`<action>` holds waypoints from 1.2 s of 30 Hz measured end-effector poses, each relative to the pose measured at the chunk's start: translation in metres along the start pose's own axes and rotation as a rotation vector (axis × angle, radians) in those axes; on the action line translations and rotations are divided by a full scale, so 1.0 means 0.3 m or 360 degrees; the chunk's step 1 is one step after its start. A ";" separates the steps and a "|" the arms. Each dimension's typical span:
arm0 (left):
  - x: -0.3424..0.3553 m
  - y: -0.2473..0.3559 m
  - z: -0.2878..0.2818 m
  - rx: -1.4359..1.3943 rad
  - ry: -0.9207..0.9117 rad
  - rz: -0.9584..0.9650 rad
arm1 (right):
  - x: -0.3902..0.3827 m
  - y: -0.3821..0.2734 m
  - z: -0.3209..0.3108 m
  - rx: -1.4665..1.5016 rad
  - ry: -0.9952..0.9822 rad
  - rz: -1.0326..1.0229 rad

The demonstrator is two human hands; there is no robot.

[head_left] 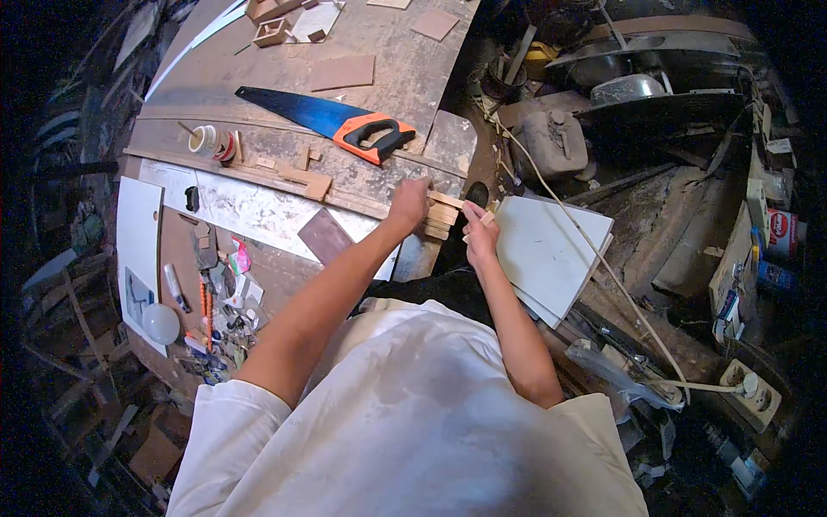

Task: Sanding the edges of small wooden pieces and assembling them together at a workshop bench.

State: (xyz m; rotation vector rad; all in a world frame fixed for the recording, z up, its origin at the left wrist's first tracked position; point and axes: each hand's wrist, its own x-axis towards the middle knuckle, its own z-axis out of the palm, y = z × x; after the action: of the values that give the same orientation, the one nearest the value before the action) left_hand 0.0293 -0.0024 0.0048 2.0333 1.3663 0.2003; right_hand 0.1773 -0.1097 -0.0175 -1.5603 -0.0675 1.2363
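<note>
My left hand point(410, 207) has its fingers closed on the left end of a thin pale wooden strip point(446, 198) at the bench's right edge. My right hand point(481, 233) pinches near the strip's right end, with another small piece of wood in its fingers. Short wooden pieces point(441, 222) lie stacked beneath the strip, partly hidden by my hands. Above my left hand rests a handsaw point(310, 116) with an orange and black handle. To the left, a white pot point(207, 142) with a stick in it stands beside longer battens point(284, 181).
The worn bench point(198, 73) holds small wooden boxes and flat pieces. Jumbled small tools point(228, 319) lie lower left. White panels point(547, 254) sit right of my hands. A pale cable point(586, 241) runs to a power strip point(749, 396). A jerrycan point(551, 142) and clutter fill the right side.
</note>
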 end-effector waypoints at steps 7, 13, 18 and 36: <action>0.001 -0.027 0.021 -0.0011 0.0046 0.0004 | -0.017 -0.014 0.016 -0.0269 -0.0068 -0.0064; 0.003 -0.014 0.012 -0.0008 0.0001 -0.0024 | -0.008 -0.004 0.017 -0.0436 -0.0008 -0.0162; 0.010 -0.026 0.010 -0.0041 -0.0020 -0.0046 | 0.009 -0.003 0.001 -0.0990 -0.0024 -0.0475; 0.069 -0.059 -0.016 -0.0058 -0.0176 -0.0085 | -0.032 -0.064 -0.013 -0.1300 -0.0220 -0.0766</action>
State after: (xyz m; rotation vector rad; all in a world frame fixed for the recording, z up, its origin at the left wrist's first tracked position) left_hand 0.0225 0.0218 -0.0072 1.9459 1.3369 0.0868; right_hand 0.1860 -0.1104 0.0026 -1.9644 -1.0880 0.9589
